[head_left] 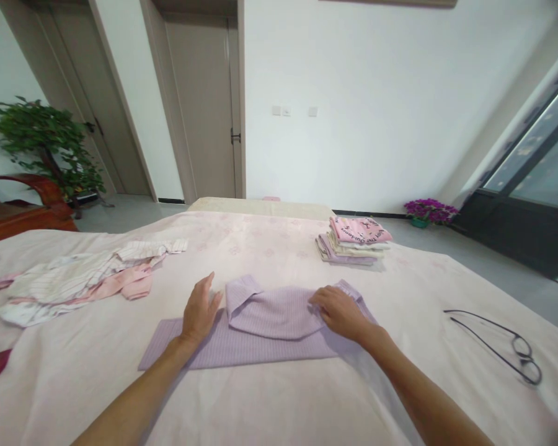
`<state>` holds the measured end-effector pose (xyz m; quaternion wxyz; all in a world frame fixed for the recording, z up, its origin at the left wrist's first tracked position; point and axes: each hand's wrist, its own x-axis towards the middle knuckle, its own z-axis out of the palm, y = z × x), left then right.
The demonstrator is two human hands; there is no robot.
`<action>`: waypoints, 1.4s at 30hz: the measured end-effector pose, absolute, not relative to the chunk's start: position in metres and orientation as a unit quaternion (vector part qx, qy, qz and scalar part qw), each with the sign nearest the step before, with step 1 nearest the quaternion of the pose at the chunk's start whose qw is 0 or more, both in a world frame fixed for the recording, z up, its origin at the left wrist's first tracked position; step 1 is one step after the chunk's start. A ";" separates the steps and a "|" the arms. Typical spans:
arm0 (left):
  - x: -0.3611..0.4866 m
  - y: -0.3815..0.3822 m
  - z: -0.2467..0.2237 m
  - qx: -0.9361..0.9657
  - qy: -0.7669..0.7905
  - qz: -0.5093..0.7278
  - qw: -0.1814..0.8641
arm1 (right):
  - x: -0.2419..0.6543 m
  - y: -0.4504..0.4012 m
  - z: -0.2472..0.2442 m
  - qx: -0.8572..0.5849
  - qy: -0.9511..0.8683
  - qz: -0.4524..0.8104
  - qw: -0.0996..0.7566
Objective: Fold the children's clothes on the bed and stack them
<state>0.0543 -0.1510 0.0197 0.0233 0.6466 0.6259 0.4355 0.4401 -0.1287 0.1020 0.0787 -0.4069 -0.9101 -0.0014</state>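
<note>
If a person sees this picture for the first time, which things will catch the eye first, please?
Probably the ribbed lilac garment comes first, lying partly folded at the centre of the pale pink cloth, between two bare hands. Next may come the neat stack of folded clothes beyond the right hand, topped by a bright pink printed piece. The thin dark-framed glasses, lying open at the right, also stand out.

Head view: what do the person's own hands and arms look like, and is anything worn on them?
The left hand and right hand are ungloved, with no ring, watch or bracelet visible. The left forearm and right forearm are bare to the picture's lower edge; no sleeves, cables or markings show.
</note>
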 end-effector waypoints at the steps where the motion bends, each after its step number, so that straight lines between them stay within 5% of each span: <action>1: 0.061 -0.153 0.024 0.671 0.612 0.419 0.003 | 0.451 -0.124 0.102 -0.429 -0.900 -0.016 0.073; 10: 0.124 -0.144 0.038 0.720 0.626 0.296 0.046 | 0.479 -0.142 0.103 -0.501 -0.856 -0.127 0.004; 18: 0.057 -0.157 0.043 0.273 0.575 0.686 0.353 | 0.510 -0.169 0.079 -0.517 -0.851 -0.088 0.030; 25: 0.011 -0.192 0.043 0.173 0.557 0.685 0.437 | 0.515 -0.171 0.064 -0.526 -0.842 -0.083 0.088; 32: -0.011 -0.224 0.054 0.242 0.620 0.656 0.358 | 0.526 -0.178 0.064 -0.502 -0.847 -0.037 0.170; 42: -0.048 -0.265 0.033 0.465 0.793 0.320 0.231 | 0.533 -0.184 0.061 -0.499 -0.850 0.076 0.151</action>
